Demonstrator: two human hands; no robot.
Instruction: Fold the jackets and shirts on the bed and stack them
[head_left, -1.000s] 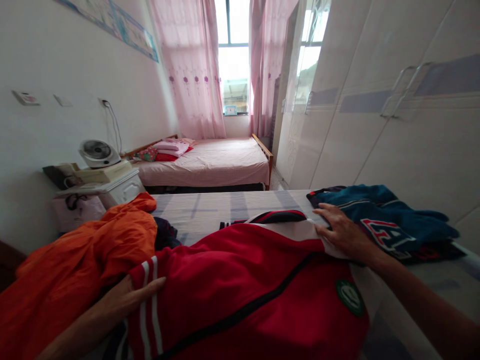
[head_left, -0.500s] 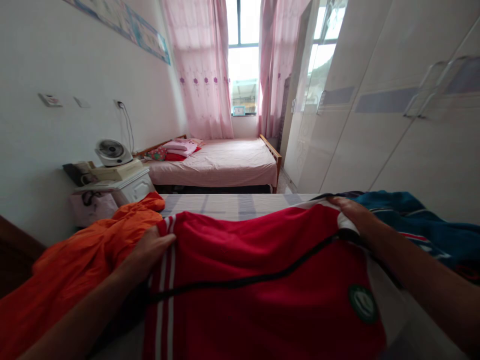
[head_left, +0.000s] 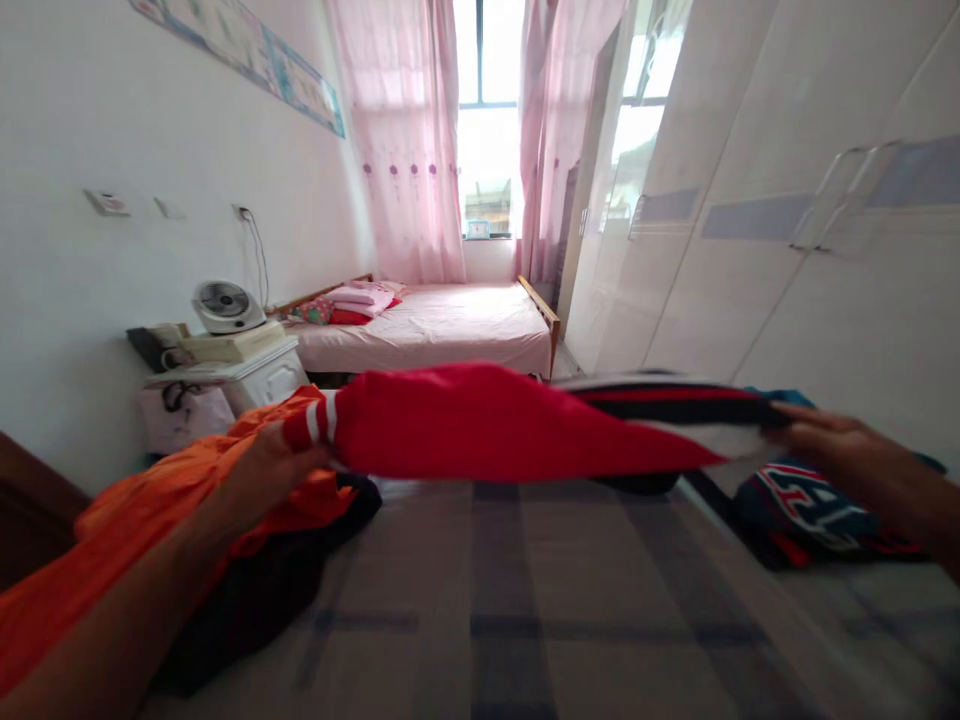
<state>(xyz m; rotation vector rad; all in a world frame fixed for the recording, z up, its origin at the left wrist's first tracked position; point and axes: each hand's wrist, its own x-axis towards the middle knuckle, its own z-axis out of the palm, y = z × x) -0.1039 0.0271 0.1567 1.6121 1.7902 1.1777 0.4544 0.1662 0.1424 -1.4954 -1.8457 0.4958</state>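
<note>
Stretched between my two hands is a red jacket (head_left: 487,425) with white stripes and black and white parts, lifted and blurred by motion above the checked bed sheet (head_left: 600,620). My left hand (head_left: 281,465) is closed on its striped left end. At the right, my right hand (head_left: 832,440) pinches the white and black end. Under and beside my left arm lies an orange garment (head_left: 187,500), with a dark garment (head_left: 277,590) next to it. A blue garment with large letters (head_left: 810,510) lies below my right hand.
Beyond the near bed stands a second bed (head_left: 450,320) with a pink sheet and folded bedding. A small fan (head_left: 225,305) sits on a white cabinet (head_left: 274,375) at the left. White wardrobes (head_left: 750,260) line the right side.
The red jacket has swung up from hanging spread out to a nearly flat band, uncovering the sheet below. My right hand has moved outward to the right; my left hand has shifted slightly left.
</note>
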